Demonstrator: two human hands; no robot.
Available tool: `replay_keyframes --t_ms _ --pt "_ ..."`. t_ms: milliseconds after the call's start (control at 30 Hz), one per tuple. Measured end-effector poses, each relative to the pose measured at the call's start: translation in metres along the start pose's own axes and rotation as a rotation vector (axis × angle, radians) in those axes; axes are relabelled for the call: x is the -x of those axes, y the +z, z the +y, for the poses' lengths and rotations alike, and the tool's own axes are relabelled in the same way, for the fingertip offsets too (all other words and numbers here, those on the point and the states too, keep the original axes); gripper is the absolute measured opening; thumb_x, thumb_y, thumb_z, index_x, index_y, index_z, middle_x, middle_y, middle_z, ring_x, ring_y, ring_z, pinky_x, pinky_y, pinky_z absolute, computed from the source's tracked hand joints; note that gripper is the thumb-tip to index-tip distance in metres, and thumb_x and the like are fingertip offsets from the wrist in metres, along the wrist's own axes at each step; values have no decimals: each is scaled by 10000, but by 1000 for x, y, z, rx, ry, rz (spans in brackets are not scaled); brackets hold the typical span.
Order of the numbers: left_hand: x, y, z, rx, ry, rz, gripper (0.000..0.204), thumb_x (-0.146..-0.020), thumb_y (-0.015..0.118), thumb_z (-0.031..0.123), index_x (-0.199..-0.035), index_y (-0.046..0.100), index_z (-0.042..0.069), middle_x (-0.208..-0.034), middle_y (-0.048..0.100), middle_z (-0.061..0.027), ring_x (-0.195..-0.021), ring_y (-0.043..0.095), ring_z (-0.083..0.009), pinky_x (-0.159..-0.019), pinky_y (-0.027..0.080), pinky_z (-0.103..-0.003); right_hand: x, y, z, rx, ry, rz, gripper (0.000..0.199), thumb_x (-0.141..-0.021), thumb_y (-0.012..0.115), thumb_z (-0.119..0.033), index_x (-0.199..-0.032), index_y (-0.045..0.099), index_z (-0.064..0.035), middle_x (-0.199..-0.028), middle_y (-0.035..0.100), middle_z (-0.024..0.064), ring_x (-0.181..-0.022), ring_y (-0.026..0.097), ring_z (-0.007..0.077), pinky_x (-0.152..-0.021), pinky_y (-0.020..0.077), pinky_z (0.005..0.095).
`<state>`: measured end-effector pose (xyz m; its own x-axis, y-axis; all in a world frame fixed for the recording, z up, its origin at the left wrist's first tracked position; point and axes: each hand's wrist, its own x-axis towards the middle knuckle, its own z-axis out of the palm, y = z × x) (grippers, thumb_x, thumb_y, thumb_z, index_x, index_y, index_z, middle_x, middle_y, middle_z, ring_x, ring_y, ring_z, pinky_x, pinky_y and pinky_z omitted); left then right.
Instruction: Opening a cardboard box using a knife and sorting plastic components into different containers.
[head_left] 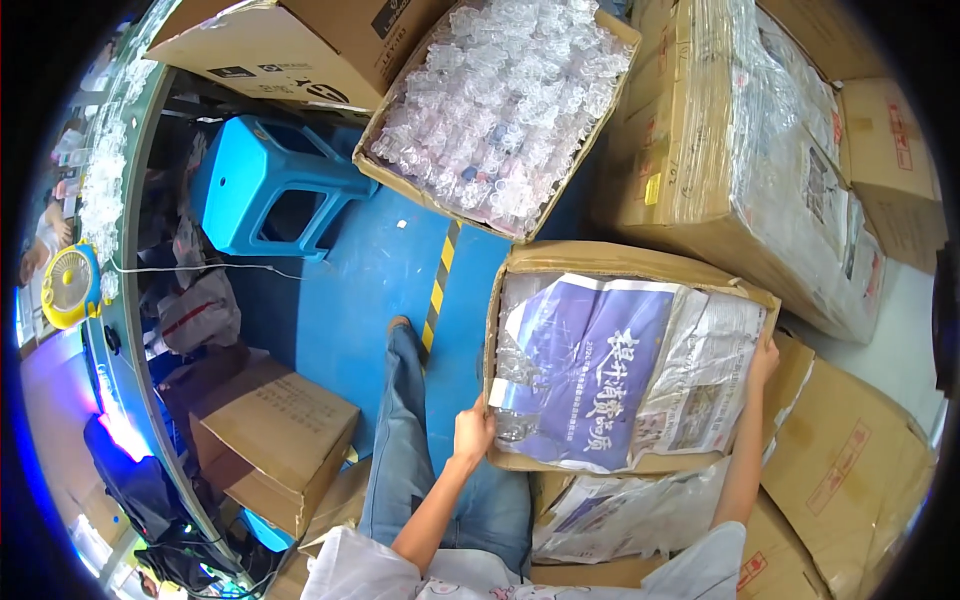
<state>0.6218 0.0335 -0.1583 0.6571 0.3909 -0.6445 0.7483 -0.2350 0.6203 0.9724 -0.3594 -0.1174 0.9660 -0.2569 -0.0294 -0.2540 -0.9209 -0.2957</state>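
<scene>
Cardboard tray point(620, 262) in front of me: my left hand point(475, 430) grasps its left edge near the bottom corner, my right hand point(764, 364) its right edge. Paper point(690, 370) already covers most of it; beyond its top-left corner, a second tray point(437, 204) of clear pieces point(510, 110) lies uncovered.

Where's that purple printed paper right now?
In the head view, the purple printed paper lies right of centre, inside the shallow cardboard box held between the left hand and the right hand.
</scene>
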Motion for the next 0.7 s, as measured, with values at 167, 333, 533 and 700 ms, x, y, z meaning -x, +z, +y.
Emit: replay_keyframes --t_ms 167,333,533,700 --pt "4 2 0 -8 -30 -11 442 -679 480 45 -1119 446 54 -645 532 -238 -603 534 -388 -585 434 -458 -1 -6 -8 34 73 -44 420 -795 446 -417 -946 580 -48 -821 590 187 -821 547 354 -707 405 385" --pt "1 -6 4 -22 -24 -125 485 -693 483 93 -1168 390 73 -676 539 -245 -642 531 -399 -625 425 -467 5 -17 -31 193 164 -25 378 -796 472 -323 -1075 505 -70 -993 547 174 -900 510 342 -782 388 367" --pt "-25 -67 -6 75 216 -569 472 -800 459 266 -1194 344 32 -948 551 -223 -894 525 -359 -750 423 -391 151 -4 -138 -332 -174 144 252 -746 491 -21 -996 523 -21 -980 543 121 -899 516 215 -808 395 313" --pt "-81 -135 121 -508 963 -183 458 -698 537 128 -1134 426 42 -1183 407 -143 -1143 339 -280 -969 278 -352 367 26 -212 -483 -31 -598 327 -721 600 -316 -930 545 -69 -855 570 137 -809 550 289 -668 438 380"
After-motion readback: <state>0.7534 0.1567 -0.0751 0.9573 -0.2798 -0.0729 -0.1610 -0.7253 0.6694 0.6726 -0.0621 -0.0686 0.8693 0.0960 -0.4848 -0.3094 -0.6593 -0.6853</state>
